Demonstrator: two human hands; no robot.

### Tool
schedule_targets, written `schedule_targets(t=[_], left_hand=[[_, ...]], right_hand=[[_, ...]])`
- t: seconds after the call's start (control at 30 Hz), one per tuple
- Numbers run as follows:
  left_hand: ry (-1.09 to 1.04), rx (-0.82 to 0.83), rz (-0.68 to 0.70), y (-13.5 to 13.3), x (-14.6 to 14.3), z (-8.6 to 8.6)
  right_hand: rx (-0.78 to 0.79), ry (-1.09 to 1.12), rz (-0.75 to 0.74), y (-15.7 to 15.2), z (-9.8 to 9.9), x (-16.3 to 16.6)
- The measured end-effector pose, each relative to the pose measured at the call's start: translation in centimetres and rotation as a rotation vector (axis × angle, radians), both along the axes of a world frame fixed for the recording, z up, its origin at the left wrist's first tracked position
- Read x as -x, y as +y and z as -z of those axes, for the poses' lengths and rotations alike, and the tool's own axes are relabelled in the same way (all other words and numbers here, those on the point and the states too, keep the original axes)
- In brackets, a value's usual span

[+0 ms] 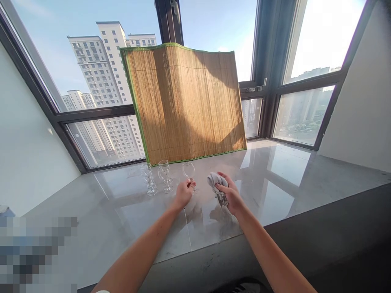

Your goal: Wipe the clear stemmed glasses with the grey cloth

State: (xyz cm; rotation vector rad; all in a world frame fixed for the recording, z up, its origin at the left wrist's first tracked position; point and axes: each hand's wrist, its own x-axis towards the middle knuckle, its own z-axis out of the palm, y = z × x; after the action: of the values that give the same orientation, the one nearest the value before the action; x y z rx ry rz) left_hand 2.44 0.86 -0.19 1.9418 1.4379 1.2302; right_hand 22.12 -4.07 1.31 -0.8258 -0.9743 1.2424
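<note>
With our left hand, fingers curled in tightly, we had hold of a stemmed glass by its stem, low on the window ledge; the fingers hid part of it. Our right hand was closed around a crumpled cloth, just apart from that glass. Other clear glasses stood upright to the left, overlapping so that we could not count them surely. Pixelation obscured the lower-left corner, and the bottom edge cut off our forearms.
</note>
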Motion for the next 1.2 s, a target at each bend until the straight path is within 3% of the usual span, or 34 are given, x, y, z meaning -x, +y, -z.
schedule_targets(t=[0.13,0.3,0.97,1.2], left_hand=[[0.241,-0.036,-0.067,0.7,0.6,0.7],[0.332,-0.032,-0.103,1.1,0.7,1.0],[0.108,0.017,0.033,1.2,0.6,1.6],[0.474,-0.021,0.157,1.0,0.6,1.3]], right_hand=[[0.005,-0.112,0.274,1.2,0.8,-0.4],[0.014,-0.186,0.356,1.8,1.6,-0.7],[0.002,-0.313,0.37,1.1,1.2,-0.5],[-0.01,-0.316,0.366,1.4,1.5,-0.6]])
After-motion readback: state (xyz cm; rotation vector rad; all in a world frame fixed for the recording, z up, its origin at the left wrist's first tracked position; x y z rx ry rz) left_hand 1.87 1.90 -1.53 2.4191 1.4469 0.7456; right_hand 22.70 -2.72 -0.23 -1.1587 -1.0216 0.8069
